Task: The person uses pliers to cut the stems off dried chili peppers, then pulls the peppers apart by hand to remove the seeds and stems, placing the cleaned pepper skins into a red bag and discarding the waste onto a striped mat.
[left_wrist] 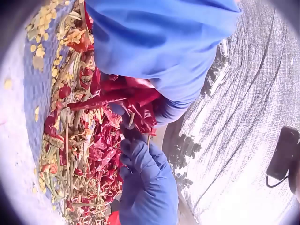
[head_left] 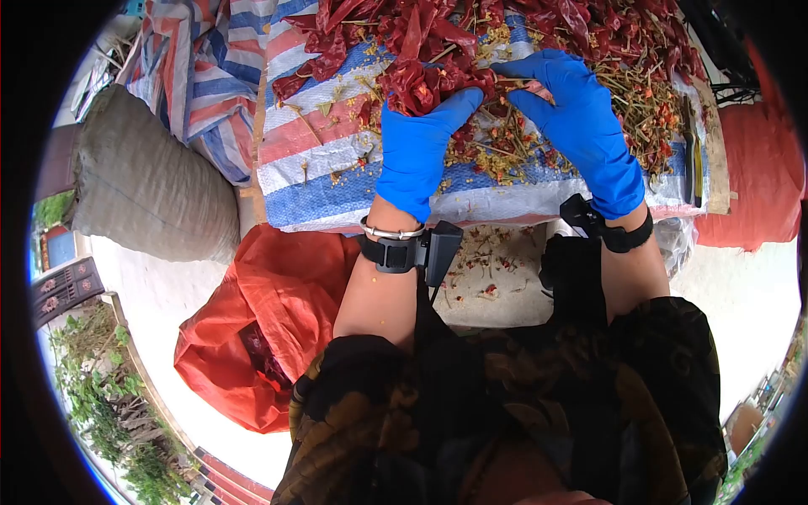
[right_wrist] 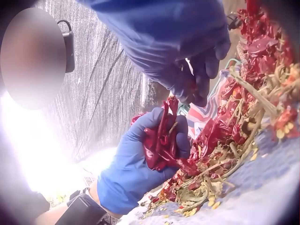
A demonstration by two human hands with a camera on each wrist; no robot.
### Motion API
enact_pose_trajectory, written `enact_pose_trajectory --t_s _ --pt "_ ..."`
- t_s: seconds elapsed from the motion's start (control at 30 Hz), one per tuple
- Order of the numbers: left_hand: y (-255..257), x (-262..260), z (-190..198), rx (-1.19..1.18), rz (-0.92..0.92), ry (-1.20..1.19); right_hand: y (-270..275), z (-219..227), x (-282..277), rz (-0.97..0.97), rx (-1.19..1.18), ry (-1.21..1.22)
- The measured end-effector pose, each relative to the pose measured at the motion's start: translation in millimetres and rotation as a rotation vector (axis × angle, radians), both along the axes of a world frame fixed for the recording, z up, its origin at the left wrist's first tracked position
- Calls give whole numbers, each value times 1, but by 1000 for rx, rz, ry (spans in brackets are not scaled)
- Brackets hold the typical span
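Several dried red chillies (head_left: 421, 84) (right_wrist: 161, 145) are gripped in the left hand (head_left: 417, 151) (right_wrist: 136, 159), fingers curled round them. The blue-gloved right hand (head_left: 581, 122) (left_wrist: 150, 183) is close beside, its thumb and fingers bent towards each other near a thin stem (left_wrist: 149, 141) that sticks out of the bunch. Whether its fingertips pinch that stem is unclear. Below both hands, stems and yellow seeds (head_left: 505, 156) lie scattered on a striped woven sheet (head_left: 311, 198).
A heap of red chillies (head_left: 589, 29) covers the far part of the sheet, with cut stems (head_left: 648, 109) at the right. A full grey sack (head_left: 151, 181) stands left, a red bag (head_left: 261, 303) nearer the person, and another red sack (head_left: 753, 177) at the right.
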State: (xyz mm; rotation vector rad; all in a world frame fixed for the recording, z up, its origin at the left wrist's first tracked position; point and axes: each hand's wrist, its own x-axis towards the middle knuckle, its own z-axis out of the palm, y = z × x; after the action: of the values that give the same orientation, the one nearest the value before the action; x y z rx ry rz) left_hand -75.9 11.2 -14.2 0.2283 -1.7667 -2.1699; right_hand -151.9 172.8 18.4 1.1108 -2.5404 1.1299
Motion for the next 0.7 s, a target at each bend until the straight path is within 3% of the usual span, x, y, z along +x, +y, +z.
enact_pose_trajectory --t_s 0.03,0.1,0.13,0.17,0.23,0.33,0.43,0.67,0.7 --pt "-2 0 0 -4 1 4 0 1 -3 1 -4 4" --pt "-4 0 1 145 -6 -49 -2 2 -10 -65 -8 255" --pt "-3 0 4 181 0 -19 -1 7 -7 -5 -59 102" --pt "-2 -1 5 180 -1 -17 -2 7 -5 -7 -60 103" --pt "1 -3 6 296 -24 -41 -2 3 -1 138 -256 -140" --pt "4 -5 6 383 -119 16 -7 -8 -3 184 -349 -143" --pt "4 -2 4 189 -137 -34 -9 3 5 97 -290 -105" --pt "9 -3 7 141 -254 -109 -5 -6 3 62 -423 -342" --pt "8 -2 5 173 -264 -115 -3 0 4 60 -432 -623"
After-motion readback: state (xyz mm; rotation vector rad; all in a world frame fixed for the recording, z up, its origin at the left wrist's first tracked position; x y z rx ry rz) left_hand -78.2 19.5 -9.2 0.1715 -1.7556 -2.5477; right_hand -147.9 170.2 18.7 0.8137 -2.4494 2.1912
